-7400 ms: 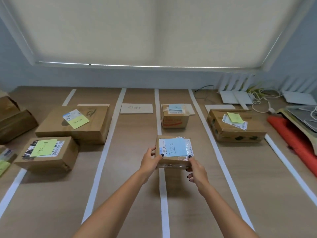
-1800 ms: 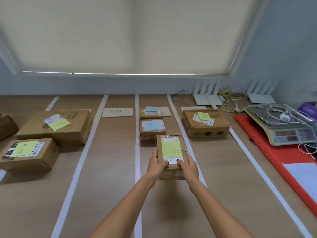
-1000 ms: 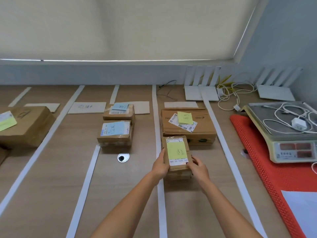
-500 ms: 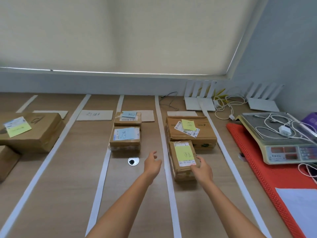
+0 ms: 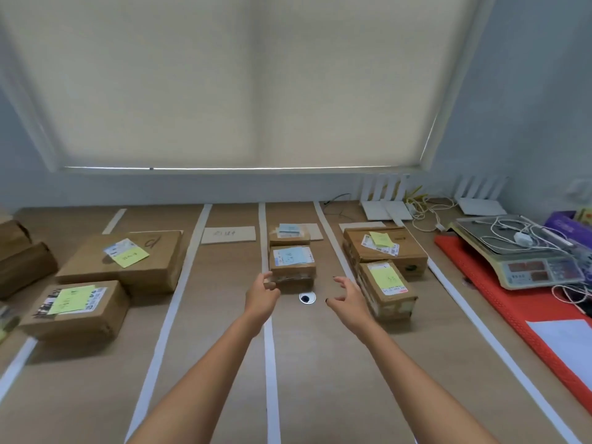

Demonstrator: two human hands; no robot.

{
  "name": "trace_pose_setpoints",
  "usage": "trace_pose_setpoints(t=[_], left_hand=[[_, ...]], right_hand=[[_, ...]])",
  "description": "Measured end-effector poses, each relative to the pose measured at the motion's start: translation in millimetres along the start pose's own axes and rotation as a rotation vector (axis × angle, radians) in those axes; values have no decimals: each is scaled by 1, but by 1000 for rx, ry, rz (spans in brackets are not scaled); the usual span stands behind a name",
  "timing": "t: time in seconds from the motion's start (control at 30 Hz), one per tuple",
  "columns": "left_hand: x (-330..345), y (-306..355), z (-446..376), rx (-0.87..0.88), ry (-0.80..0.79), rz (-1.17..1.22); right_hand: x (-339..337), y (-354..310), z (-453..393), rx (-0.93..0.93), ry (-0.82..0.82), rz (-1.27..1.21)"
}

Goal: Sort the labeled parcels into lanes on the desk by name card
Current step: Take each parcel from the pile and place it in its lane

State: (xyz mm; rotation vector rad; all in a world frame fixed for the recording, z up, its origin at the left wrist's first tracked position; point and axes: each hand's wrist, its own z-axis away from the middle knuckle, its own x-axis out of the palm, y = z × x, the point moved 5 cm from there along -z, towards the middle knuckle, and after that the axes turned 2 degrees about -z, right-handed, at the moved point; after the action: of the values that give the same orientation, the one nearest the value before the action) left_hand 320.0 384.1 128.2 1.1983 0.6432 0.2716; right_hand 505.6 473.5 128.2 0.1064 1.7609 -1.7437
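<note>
A small cardboard parcel with a yellow note (image 5: pixel 386 288) lies in the right lane, right in front of a bigger yellow-noted box (image 5: pixel 384 251). Two blue-noted parcels (image 5: pixel 292 262) (image 5: pixel 289 234) sit one behind the other in the lane to its left. My right hand (image 5: pixel 347 299) hovers just left of the small parcel, fingers loosely spread, holding nothing. My left hand (image 5: pixel 261 294) floats over the white tape line (image 5: pixel 270 363), fingers relaxed, near the front blue-noted parcel. A name card (image 5: pixel 229 234) lies at the head of the empty lane.
Two yellow-noted boxes (image 5: pixel 128 261) (image 5: pixel 75 307) fill the left lane, with more brown boxes (image 5: pixel 22 261) at the far left. A weighing scale (image 5: pixel 525 254) with cables stands on a red mat (image 5: pixel 525 318) at the right. A cable hole (image 5: pixel 307 298) sits between my hands.
The small yellow-noted parcel was set down in the right lane. Both hands have let go and drawn back toward the middle; the view has swung left.
</note>
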Motion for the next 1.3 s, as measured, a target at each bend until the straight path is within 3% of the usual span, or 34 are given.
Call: trace_pose_setpoints(t=[0.53, 0.77, 1.03, 1.3], left_hand=[[-212, -41, 32, 19, 164, -28], [-338, -80, 13, 87, 102, -15], [-517, -158, 7, 36, 74, -68], [-619, -176, 32, 61, 118, -61]], right_hand=[[179, -131, 44, -170, -223, 40], [313, -196, 70, -177, -179, 41], [464, -285, 130, -131, -177, -42], [554, -356, 173, -132, -212, -68]])
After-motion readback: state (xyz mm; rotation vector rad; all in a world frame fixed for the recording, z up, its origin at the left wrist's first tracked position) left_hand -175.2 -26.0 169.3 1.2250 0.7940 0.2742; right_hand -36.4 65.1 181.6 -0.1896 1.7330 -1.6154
